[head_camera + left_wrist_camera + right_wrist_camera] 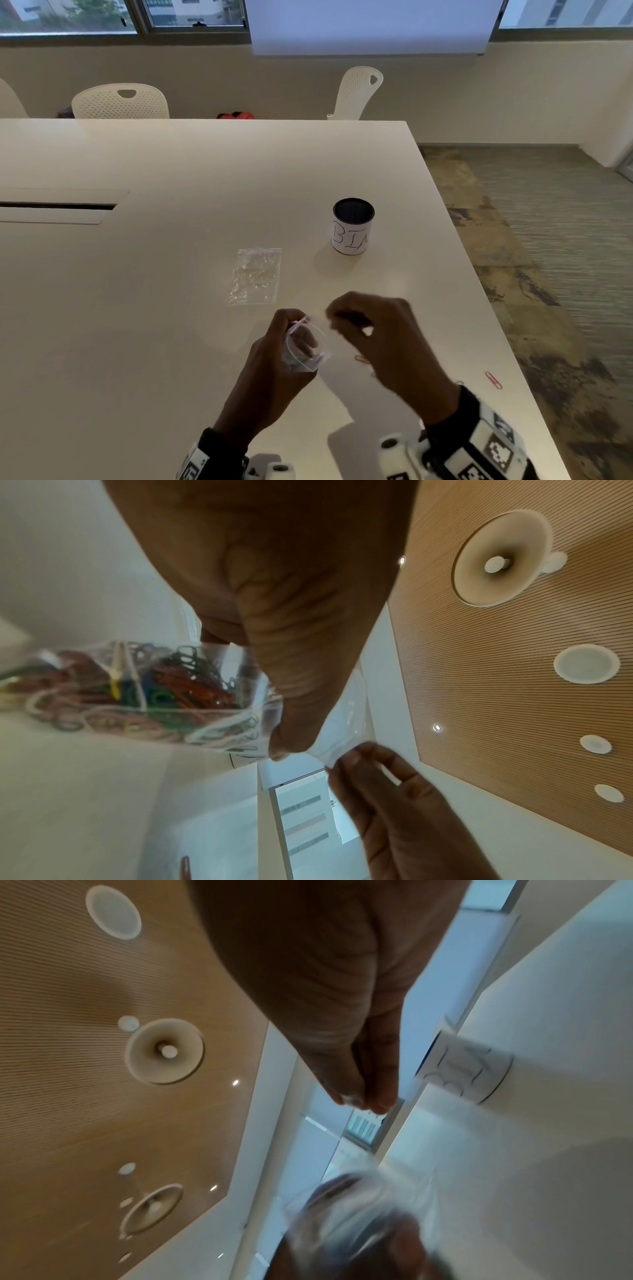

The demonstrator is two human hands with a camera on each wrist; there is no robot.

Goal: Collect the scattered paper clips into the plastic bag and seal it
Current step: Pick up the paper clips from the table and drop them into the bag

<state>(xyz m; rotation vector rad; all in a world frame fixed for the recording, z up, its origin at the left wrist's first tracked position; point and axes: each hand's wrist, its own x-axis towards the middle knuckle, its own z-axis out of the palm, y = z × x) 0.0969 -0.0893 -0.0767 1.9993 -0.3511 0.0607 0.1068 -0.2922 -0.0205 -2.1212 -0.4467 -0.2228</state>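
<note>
My left hand [274, 356] holds a small clear plastic bag [305, 349] upright just above the white table [137, 308], its mouth gaping open. Several coloured paper clips [164, 688] fill the bottom of the plastic bag [143, 696]. My right hand [356, 322], blurred, has thumb and forefinger pinched together at the bag's far rim [337, 753]; they seem to pinch the plastic edge. In the right wrist view the pinched fingertips [356, 1099] hover above the blurred bag [346, 1213]. An orange clip [361, 359] and a red clip [493, 380] lie loose on the table.
A second clear bag [255, 277] lies flat on the table beyond my hands. A dark cup with a paper label reading BIN [352, 226] stands behind it on the right. The table's right edge runs close to the red clip. White chairs stand at the far side.
</note>
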